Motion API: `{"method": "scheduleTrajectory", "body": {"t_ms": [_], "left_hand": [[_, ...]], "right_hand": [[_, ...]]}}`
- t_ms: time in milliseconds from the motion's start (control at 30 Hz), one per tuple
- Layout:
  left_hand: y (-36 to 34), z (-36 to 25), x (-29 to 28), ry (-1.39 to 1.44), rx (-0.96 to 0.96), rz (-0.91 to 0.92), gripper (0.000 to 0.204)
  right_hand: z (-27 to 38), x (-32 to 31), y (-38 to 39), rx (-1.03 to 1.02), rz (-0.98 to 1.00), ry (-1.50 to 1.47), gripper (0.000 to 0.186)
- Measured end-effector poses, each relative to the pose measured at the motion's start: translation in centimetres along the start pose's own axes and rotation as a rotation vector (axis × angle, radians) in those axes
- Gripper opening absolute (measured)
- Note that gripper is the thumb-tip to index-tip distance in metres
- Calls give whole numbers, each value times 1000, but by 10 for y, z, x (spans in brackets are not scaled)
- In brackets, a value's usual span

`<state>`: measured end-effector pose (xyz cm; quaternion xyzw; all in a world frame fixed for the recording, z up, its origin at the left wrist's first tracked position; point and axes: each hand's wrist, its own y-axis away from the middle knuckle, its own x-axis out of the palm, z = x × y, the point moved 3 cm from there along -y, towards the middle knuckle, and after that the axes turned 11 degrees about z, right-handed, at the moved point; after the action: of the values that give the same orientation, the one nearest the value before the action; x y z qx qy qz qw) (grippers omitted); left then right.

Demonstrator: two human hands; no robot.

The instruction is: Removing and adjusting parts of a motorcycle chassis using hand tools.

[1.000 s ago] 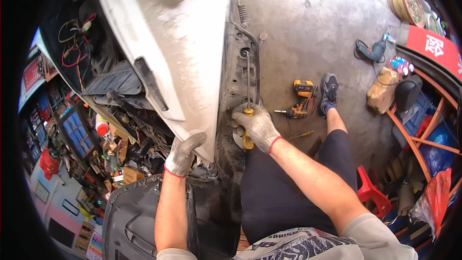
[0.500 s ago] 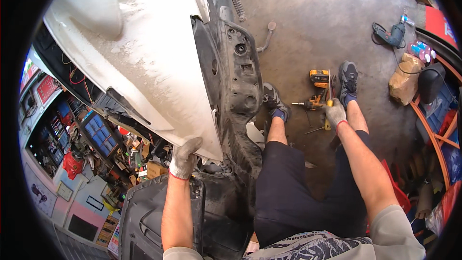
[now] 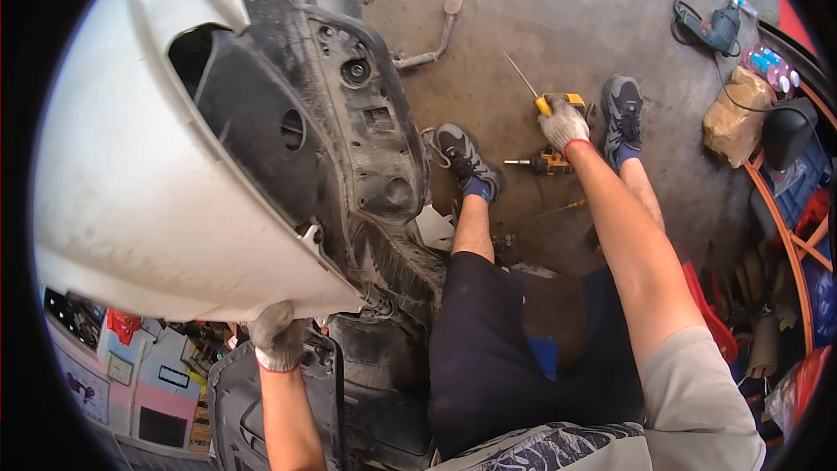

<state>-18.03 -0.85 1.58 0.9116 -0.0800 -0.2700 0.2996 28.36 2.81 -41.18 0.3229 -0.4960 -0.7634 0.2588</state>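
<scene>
My left hand, in a grey work glove, is closed on the lower edge of a large dusty white body panel. The panel stands out from the dark, dirty vehicle body. Above the floor between my feet, my gloved right hand grips a screwdriver by its yellow handle, its long shaft pointing up and left. Under and beside that hand lies a yellow and black cordless power tool, partly covered by my hand. A second screwdriver lies on the floor nearby.
A green corded drill, pink-and-blue bottles and a rough brown stone are at the right, by an orange frame. A metal pedal-like arm juts from the vehicle. A black plastic part is at lower left.
My right hand has lifted the screwdriver from beside the power tool and moved up and left. The white panel has swung left, away from the vehicle body, with my left hand on it.
</scene>
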Motion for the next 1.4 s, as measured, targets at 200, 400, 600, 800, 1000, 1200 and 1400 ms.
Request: {"method": "scheduleTrajectory", "body": {"t_ms": [200,400,600,800,1000,1200,1400], "left_hand": [[-30,-55,49,687,-420,-211,21],[-35,-54,45,675,-308,-60,40],[-29,-47,44,771,-451,-254,55],[-46,-69,62,632,-296,-116,48],[-42,-67,56,763,-295,-220,49],[-47,-75,58,704,-277,-126,55],[-80,-74,87,803,-335,-58,72]], "right_hand": [[8,30,-22,51,-19,56,44],[-99,71,-53,180,-257,126,43],[-195,85,-51,549,-159,79,44],[-213,101,-94,476,-201,187,34],[-188,78,-93,573,-181,47,34],[-185,74,-77,446,-159,23,54],[-281,11,-77,179,87,22,32]]}}
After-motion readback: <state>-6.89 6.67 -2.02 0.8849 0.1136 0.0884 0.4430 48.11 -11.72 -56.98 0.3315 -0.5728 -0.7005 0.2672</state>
